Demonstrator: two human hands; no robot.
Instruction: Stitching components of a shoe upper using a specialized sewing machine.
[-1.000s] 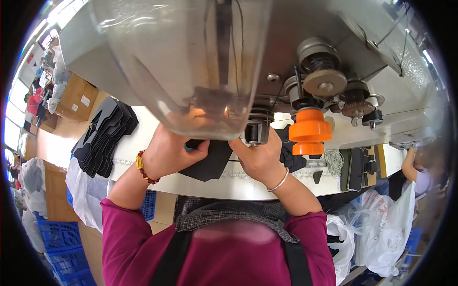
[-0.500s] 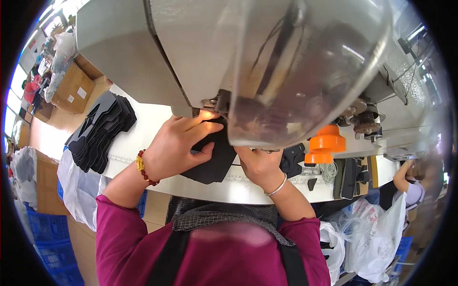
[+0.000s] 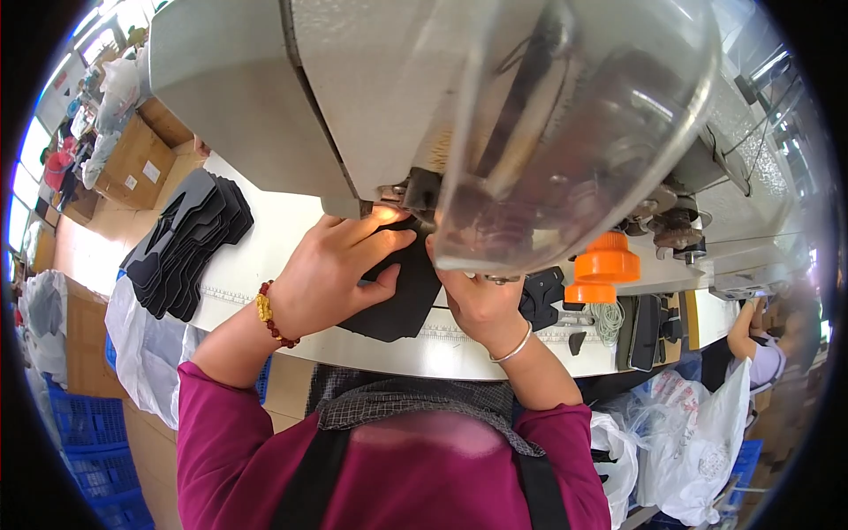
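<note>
A flat black sheet piece point(image 3: 397, 300) lies on the white table under the head of a sewing machine point(image 3: 353, 97). My left hand point(image 3: 340, 265) rests on its left part, thumb and fingers spread apart; the forefinger reaches into the lit spot beside the presser foot point(image 3: 422, 190). Along the piece's right edge is my right hand point(image 3: 481, 305), one fingertip touching near that edge. A clear plastic guard point(image 3: 565, 177) and the machine hide most of the right hand's other fingers, so its grip does not show.
Left of my arm sits a stack of cut black pieces point(image 3: 190, 243). More black pieces point(image 3: 541, 296), orange caps point(image 3: 605, 265) and a thread coil point(image 3: 606, 322) are at right. A ruler strip point(image 3: 442, 332) runs along the table. White plastic bags point(image 3: 698, 442) hang at right; another person point(image 3: 760, 349) sits beyond.
My left hand and the black piece have shifted very slightly to the right. A right-hand fingertip now shows higher along the piece's edge. The machine head appears slightly shifted right.
</note>
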